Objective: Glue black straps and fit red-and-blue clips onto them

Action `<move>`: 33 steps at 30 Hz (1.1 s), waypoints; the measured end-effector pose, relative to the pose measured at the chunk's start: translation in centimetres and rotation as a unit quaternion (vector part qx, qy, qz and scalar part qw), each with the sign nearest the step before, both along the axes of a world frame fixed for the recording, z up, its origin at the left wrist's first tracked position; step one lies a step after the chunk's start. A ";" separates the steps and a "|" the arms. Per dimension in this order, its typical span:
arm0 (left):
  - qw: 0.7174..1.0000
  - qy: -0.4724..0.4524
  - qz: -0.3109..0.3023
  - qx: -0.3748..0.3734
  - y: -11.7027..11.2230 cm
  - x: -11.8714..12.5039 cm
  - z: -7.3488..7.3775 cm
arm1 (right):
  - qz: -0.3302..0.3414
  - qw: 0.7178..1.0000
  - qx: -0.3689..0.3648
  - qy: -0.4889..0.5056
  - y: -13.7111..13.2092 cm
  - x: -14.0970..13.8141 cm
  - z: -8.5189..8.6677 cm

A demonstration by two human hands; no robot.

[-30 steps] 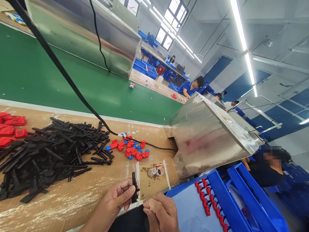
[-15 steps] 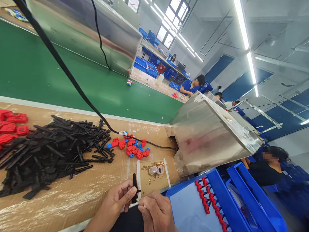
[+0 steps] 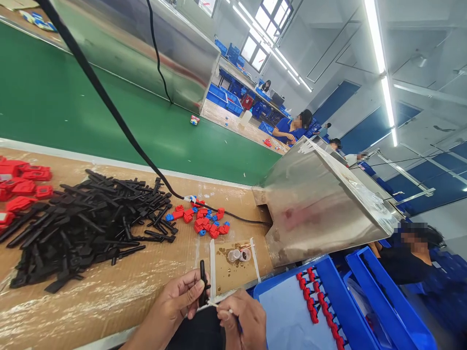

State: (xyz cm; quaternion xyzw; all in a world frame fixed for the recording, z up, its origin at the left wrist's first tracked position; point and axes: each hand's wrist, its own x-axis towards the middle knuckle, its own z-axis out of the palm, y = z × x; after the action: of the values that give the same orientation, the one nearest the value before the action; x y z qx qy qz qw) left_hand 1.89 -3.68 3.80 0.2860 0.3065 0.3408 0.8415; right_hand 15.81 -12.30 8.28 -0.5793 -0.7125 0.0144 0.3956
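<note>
1. Since a second ago little has changed. The left hand stays closed around one black part and holds it upright above the near edge of the surface.
2. The right hand has drifted slightly to the right. More of the thin stick pinched in its fingers now shows, and its pale tip still meets the foot of the black part.
3. I judge that the same piece is still being worked on with the stick. It has not been put down.
4. Counts on the surface:
   - One black part is in hand.
   - The black pile holds far too many parts to count.
   - The red pieces at the left edge number about six, and the frame cuts some off.
   - A small red and blue cluster holds roughly a dozen red pieces and a few blue ones.
   - Two clear cups stand side by side.
5. Counts at the right:
   - There are two bins, the near blue bin and a second bin.
   - About ten red-tipped pieces lie in a row inside the near bin.
</note>
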 end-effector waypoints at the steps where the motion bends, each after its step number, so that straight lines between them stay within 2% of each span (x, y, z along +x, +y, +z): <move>1: 1.000 0.010 0.004 0.014 0.0 0.1 -0.2 | -0.001 1.000 0.009 -0.029 -0.1 0.0 -0.1; 3: 0.998 0.030 0.005 0.063 -0.1 0.2 -0.7 | -0.009 0.998 0.010 -0.058 -0.1 -0.1 -0.3; 6: 0.988 0.056 -0.013 0.142 0.0 0.1 -1.1 | -0.015 0.999 -0.004 -0.047 0.0 -0.1 -0.5; 8: 0.984 0.062 -0.017 0.166 0.0 -0.1 -1.0 | -0.006 0.999 -0.006 -0.039 0.2 -0.3 -0.4; 12: 0.988 0.065 0.011 0.142 0.0 -0.4 -0.8 | -0.005 0.998 0.010 -0.064 0.6 -1.6 0.1; 15: 0.993 0.059 0.038 0.095 -0.1 -0.4 -0.9 | 0.015 0.995 0.037 -0.091 0.7 -2.4 0.6; 17: 0.997 0.041 0.043 0.052 -0.1 -0.4 -0.8 | 0.018 0.996 0.030 -0.085 0.7 -2.3 0.5; 20: 0.999 0.008 0.027 -0.014 0.0 -0.4 -0.3 | 0.013 1.000 0.012 -0.016 0.5 -1.6 -0.3; 22: 0.999 -0.010 0.019 -0.043 0.0 -0.5 0.1 | -0.001 0.996 0.002 0.088 0.2 -1.2 -1.0; 25: 0.997 -0.025 0.016 -0.065 0.1 -0.5 0.2 | -0.035 0.962 -0.029 0.268 -0.2 -1.3 -1.8; 27: 0.997 -0.033 0.013 -0.074 0.1 -0.6 -0.1 | -0.055 0.935 -0.048 0.347 -0.5 -1.4 -1.8; 30: 0.995 -0.053 0.007 -0.086 0.0 -0.7 -0.6 | -0.082 0.910 -0.051 0.404 -0.6 -0.6 -1.3; 33: 0.993 -0.069 0.001 -0.098 -0.2 -0.9 -0.8 | -0.143 0.911 -0.024 0.386 -0.3 2.1 -0.6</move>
State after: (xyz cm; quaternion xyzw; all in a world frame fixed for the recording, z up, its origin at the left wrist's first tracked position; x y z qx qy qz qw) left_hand 0.95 -3.86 2.98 0.1775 0.2796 0.3285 0.8845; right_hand 17.92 -12.59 7.67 -0.6334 -0.4133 0.1978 0.6235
